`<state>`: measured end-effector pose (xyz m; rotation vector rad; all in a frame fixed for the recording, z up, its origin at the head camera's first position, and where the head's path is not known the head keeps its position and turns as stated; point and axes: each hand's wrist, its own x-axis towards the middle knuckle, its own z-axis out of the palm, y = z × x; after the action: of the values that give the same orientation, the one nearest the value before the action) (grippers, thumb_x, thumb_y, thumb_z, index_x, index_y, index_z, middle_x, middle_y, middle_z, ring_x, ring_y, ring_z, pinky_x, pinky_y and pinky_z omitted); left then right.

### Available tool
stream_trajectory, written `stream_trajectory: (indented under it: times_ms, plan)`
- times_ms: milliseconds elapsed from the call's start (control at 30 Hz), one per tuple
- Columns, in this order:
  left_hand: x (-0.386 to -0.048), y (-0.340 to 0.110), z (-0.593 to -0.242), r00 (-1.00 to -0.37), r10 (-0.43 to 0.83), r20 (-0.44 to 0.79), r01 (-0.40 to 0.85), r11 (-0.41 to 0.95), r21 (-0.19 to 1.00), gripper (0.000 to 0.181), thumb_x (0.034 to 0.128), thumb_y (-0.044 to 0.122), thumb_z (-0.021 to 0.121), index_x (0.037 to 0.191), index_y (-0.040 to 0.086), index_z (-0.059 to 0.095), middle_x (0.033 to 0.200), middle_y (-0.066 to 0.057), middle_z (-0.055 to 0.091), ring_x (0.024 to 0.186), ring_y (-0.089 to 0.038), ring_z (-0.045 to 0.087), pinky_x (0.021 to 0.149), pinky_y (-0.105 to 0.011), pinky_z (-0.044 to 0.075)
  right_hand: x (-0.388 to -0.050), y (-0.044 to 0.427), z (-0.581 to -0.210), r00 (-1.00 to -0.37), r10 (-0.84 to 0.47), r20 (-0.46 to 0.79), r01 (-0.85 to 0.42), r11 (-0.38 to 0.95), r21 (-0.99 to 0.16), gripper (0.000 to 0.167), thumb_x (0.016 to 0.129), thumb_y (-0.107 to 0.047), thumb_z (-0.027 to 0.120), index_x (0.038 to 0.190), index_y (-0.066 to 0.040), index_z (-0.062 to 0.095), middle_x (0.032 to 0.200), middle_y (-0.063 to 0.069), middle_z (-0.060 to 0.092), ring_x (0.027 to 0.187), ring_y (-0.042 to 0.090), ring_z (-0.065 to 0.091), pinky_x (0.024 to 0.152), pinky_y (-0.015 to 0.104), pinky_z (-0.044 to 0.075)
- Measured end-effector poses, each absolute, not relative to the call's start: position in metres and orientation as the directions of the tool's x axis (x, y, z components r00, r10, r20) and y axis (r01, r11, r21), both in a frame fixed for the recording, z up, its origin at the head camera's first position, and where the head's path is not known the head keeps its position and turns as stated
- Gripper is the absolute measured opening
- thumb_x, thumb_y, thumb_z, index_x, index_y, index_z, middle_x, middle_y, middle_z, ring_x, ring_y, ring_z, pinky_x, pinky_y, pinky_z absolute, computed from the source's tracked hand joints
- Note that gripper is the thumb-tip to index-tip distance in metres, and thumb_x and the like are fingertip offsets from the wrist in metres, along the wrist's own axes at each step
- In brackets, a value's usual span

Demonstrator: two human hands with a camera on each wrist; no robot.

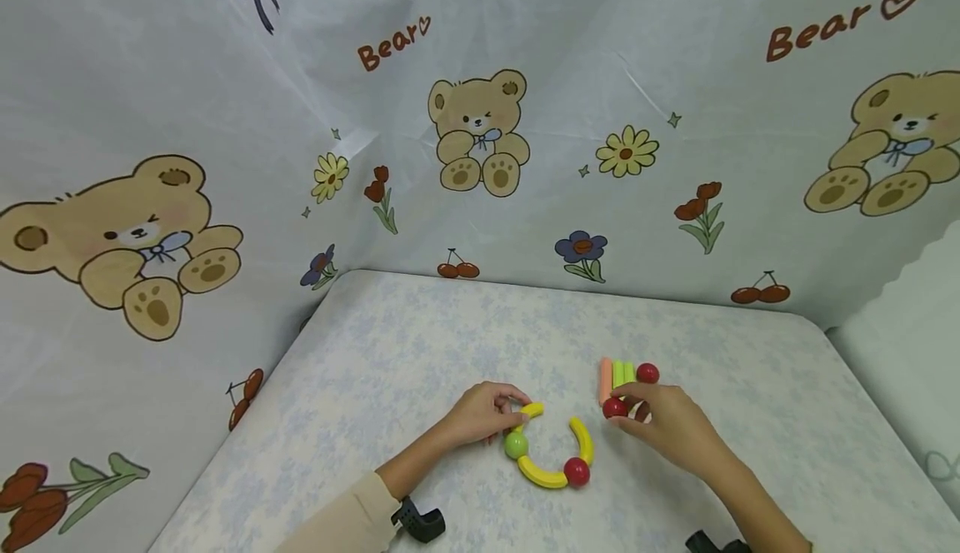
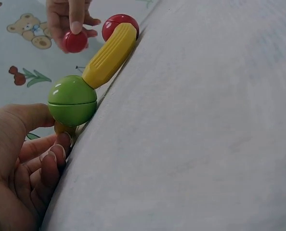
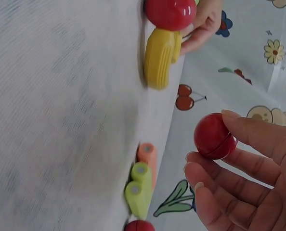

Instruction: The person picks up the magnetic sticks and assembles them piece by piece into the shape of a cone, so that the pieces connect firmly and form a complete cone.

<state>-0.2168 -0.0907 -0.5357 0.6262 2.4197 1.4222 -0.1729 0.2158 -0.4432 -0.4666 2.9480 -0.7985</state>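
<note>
An open ring of yellow curved rods and balls lies on the table. My left hand (image 1: 483,414) pinches the upper-left yellow curved rod (image 1: 533,410), which meets a green ball (image 1: 516,445). From that ball another yellow curved rod (image 1: 542,475) runs to a red ball (image 1: 577,471), followed by a third yellow curved rod (image 1: 583,441) on the right. The ring's gap faces away from me. Right of it, my right hand (image 1: 678,430) holds a separate red ball (image 3: 214,136) between thumb and fingers, raised off the table in the right wrist view.
Behind my right hand lie a salmon straight rod (image 1: 606,376) and two light green rods (image 1: 623,372) side by side, with grey discs on their ends. A loose red ball (image 1: 648,373) sits beside them. A bear-printed cloth (image 1: 555,62) hangs behind the table (image 1: 420,328).
</note>
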Motion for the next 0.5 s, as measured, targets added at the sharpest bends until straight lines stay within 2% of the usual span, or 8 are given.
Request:
stream_trajectory:
  times_ms: [267, 500]
  plan:
    - [-0.216, -0.09, -0.538, -0.87, 0.493, -0.021, 0.221, 0.428, 0.876, 0.021, 0.0945, 0.028, 0.074, 0.115, 0.024, 0.074, 0.063, 0.005, 0.064, 0.038, -0.009, 0.044, 0.036, -0.025, 0.039, -0.181, 0.191, -0.451, -0.93, -0.363, 0.055, -0.341, 0.799, -0.496, 0.031, 0.08, -0.015, 0.088, 0.108, -0.01, 0.076, 0.08, -0.012, 0.067, 0.071, 0.006, 0.058, 0.058, 0.019, 0.051]
    - [-0.22, -0.092, -0.538, -0.866, 0.499, -0.016, 0.226, 0.42, 0.879, 0.021, 0.0943, 0.028, 0.075, 0.115, 0.024, 0.074, 0.063, 0.005, 0.063, 0.038, -0.009, 0.044, 0.037, -0.025, 0.04, -0.195, 0.174, -0.462, -0.896, -0.436, 0.087, -0.416, 0.752, -0.512, 0.028, 0.08, -0.015, 0.088, 0.105, -0.009, 0.076, 0.084, -0.008, 0.07, 0.071, 0.006, 0.057, 0.059, 0.018, 0.051]
